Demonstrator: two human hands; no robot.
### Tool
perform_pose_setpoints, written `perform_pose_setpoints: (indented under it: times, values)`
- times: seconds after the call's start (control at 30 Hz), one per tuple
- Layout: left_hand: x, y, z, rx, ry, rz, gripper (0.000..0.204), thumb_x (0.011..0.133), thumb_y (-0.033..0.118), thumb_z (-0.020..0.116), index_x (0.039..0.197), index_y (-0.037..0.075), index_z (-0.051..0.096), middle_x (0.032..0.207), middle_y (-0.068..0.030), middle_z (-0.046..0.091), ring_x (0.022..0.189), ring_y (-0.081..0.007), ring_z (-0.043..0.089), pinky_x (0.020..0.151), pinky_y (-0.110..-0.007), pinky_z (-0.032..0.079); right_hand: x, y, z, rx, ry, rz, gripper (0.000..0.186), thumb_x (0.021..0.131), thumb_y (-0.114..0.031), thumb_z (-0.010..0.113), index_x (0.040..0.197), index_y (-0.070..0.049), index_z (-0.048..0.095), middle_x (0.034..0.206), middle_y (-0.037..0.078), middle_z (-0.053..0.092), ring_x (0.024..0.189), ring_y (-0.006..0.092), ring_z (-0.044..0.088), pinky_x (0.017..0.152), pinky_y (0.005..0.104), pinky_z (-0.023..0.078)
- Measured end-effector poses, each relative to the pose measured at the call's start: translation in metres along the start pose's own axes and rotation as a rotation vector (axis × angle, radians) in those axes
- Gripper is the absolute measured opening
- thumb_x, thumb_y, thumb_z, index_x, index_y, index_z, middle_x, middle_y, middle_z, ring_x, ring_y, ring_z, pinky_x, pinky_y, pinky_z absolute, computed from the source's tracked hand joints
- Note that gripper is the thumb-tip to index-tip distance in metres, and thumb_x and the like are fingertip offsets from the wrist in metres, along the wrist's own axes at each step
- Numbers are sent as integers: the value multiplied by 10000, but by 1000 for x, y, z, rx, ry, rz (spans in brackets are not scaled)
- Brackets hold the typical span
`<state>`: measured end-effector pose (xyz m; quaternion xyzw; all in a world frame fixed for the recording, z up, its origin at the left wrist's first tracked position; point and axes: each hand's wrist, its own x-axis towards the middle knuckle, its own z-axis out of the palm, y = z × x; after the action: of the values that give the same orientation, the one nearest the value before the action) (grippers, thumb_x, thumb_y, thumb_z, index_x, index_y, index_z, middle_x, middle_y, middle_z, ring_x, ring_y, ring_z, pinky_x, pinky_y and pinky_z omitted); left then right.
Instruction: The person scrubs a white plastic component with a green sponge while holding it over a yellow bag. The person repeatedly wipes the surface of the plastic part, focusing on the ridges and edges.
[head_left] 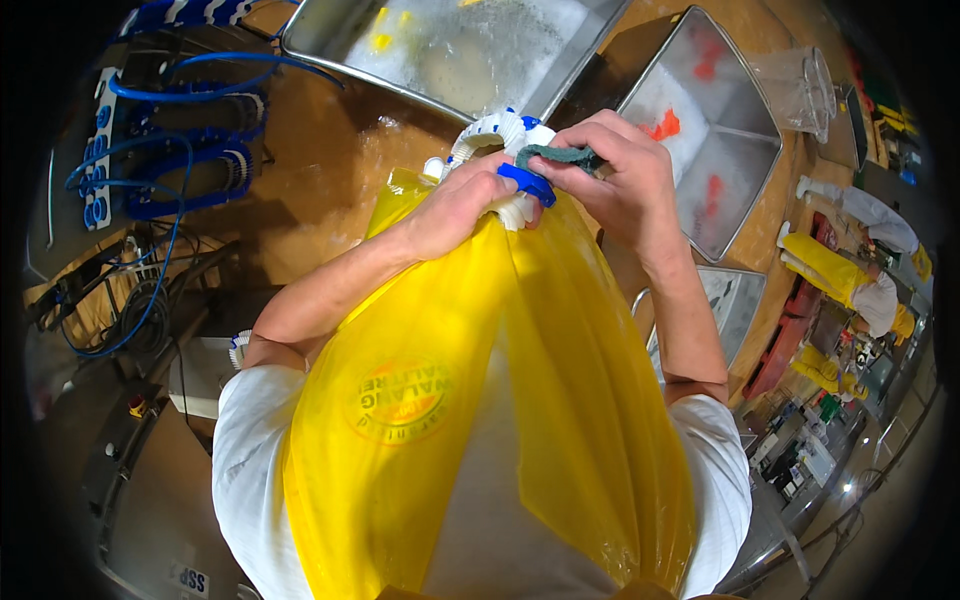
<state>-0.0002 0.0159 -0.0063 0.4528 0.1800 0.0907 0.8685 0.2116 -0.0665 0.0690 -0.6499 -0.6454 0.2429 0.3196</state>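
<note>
In front of my chest, above the yellow plastic apron (430, 290) I wear, is a curved, ribbed white plastic part (488, 128) with blue pieces along it. My left hand (455, 208) is closed around its near end, beside a blue block (528, 186). From the other side my right hand (625, 170) pinches a dark green scouring pad (558, 156). The pad is folded and lies against the part near the blue block. My left fingertips are partly hidden behind the part.
Just beyond my hands stands a metal sink (395, 82) of soapy water with yellow pieces inside. To its right, a metal basin (772, 150) holds foamy water and red-orange pieces. Blue hoses (190, 92) and blue ribbed frames hang at left. Co-workers in yellow aprons (825, 268) stand far right.
</note>
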Motion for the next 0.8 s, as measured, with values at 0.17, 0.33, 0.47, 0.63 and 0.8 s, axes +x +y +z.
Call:
perform_pose_setpoints:
  times: [0.17,0.33,0.47,0.63,0.8]
  values:
    - [0,0,-3,-5,-40,12,416,997,280,465,1163,-43,668,1067,-158,736,1004,-241,681,962,-365,512,-12,0,4,82,32,61,265,832,59,786,1077,-32,746,935,100,746,837,252,730,757,331,576]
    - [0,6,-2,-15,-72,-41,434,941,244,477,1182,-59,673,1078,-192,743,1019,-269,693,980,-377,516,-26,0,-2,206,16,178,307,842,66,772,1133,-30,751,986,97,773,861,214,734,782,313,574]
    - [1,0,-9,-140,-81,-38,442,931,242,480,1180,-61,682,1047,-197,743,991,-270,698,970,-375,517,-37,10,-22,86,71,341,182,961,15,757,1141,-8,762,1047,46,775,966,115,689,864,267,547]
    - [1,8,-4,-23,-85,-92,409,1030,281,467,1149,-43,686,1024,-149,744,967,-228,689,944,-352,515,-37,3,-29,411,123,383,175,972,-69,789,1133,-2,771,939,33,748,843,120,686,749,269,549]
    - [3,0,2,115,-121,-75,307,1066,220,515,1143,-24,684,1041,-113,740,992,-199,677,948,-345,511,-25,6,-11,101,5,47,173,917,-64,833,1080,-42,779,849,52,711,759,171,672,682,298,528]
